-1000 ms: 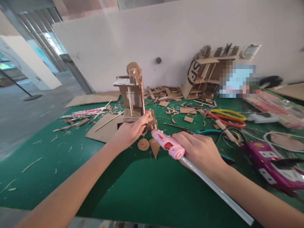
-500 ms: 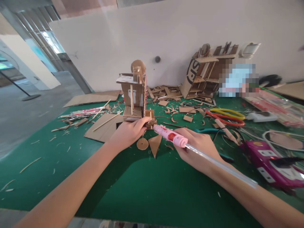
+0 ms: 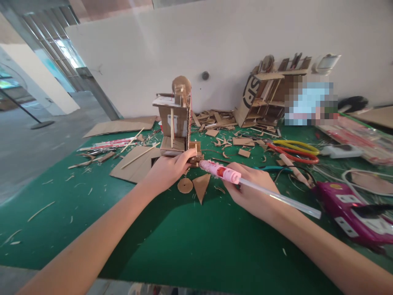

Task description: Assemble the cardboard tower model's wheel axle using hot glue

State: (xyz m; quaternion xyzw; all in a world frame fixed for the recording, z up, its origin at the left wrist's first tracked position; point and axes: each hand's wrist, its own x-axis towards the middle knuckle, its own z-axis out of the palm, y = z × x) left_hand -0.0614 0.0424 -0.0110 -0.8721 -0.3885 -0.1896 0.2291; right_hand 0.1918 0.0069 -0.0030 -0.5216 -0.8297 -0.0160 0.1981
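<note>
A small cardboard tower model (image 3: 176, 119) stands on the green table (image 3: 190, 237). My left hand (image 3: 167, 170) is closed around the model's base at its right front corner. My right hand (image 3: 250, 186) is wrapped round a pink hot glue gun (image 3: 219, 171) with a clear glue stick (image 3: 279, 198) sticking out of its back. The gun's nozzle touches the model's base beside my left fingertips. A cardboard disc (image 3: 185, 185) and a cardboard triangle (image 3: 202, 186) lie just below the hands.
Cardboard scraps (image 3: 227, 135) litter the table's back. A second cardboard model (image 3: 265, 96) leans at the wall. Red and yellow handled pliers (image 3: 291, 149), a magenta power strip (image 3: 353, 209) and cables lie at the right. A flat cardboard sheet (image 3: 135, 164) lies left of the tower.
My right hand has tipped the glue gun flatter and pushed its nozzle up and left to the model's base. My left hand has kept its hold on the model.
</note>
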